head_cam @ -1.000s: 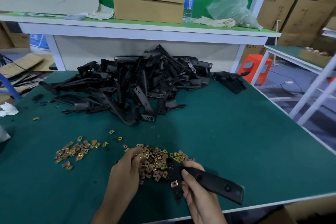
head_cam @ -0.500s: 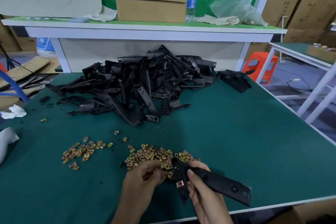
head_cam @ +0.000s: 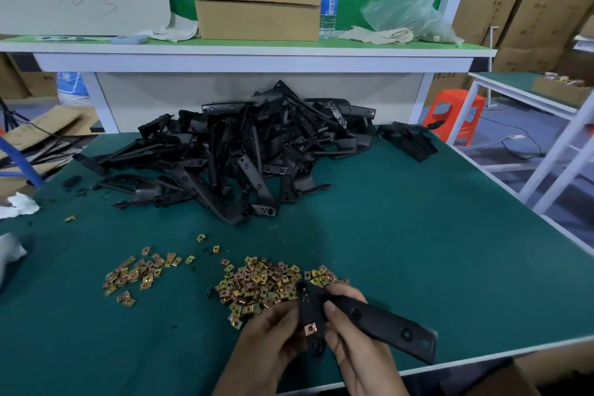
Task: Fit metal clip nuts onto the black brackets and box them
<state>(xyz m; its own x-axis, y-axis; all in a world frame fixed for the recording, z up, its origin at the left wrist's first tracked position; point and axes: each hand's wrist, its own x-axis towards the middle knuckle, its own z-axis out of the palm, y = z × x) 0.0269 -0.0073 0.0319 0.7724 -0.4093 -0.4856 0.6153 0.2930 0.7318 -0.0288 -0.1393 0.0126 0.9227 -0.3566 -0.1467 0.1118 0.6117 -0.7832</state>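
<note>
Early | grips bracket (head_cam: 369,318) in right hand (head_cam: 356,354) above near worktop (head_cam: 418,251) edge, 1 nut (head_cam: 310,328) fitted | curls left hand (head_cam: 266,344) against it, hold unclear | leaves pile (head_cam: 244,157), loose nuts (head_cam: 257,283), boxing undone

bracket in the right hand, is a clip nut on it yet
Yes, a gold clip nut sits on the narrow arm of the bracket held in the right hand.

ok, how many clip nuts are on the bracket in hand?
1. One clip nut sits on the bracket, on its short arm between the left hand and right hand. The fingers may hide more.
</note>
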